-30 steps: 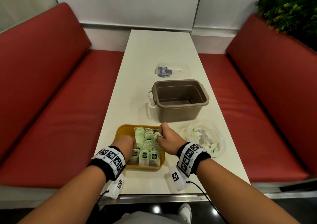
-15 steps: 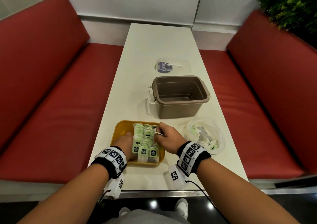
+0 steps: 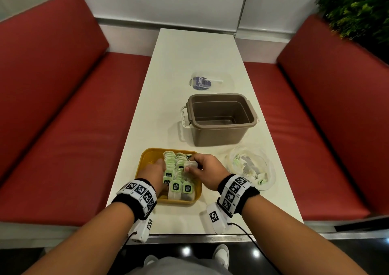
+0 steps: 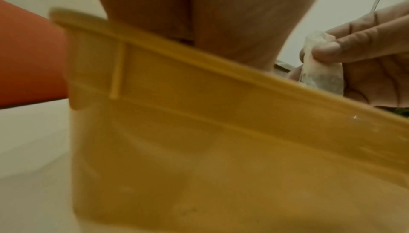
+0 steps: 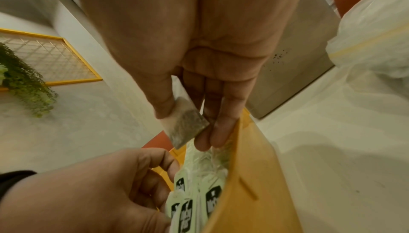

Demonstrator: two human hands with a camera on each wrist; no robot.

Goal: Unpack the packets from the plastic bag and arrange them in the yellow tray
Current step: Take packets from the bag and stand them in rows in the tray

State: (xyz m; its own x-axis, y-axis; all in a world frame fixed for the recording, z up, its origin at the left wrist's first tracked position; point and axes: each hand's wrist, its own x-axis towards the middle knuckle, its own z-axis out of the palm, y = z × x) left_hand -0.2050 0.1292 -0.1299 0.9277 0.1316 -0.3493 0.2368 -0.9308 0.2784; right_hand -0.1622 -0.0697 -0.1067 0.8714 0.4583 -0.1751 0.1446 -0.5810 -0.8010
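While the left hand (image 3: 156, 169) steadies the rows in the yellow tray (image 3: 147, 159) with curled fingers, the right hand (image 3: 205, 169) pinches a packet (image 3: 190, 165) to slot in.

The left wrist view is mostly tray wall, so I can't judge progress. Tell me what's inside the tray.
Observer: Tea packets stand in rows across the right part of the yellow tray. Its left strip is bare.
Operator: Report the left hand.
Observer: The left hand is inside the tray, touching the leftmost row. I can't tell whether it grips anything.
Operator: Check the bag.
Observer: The plastic bag, right of the tray, holds several packets.
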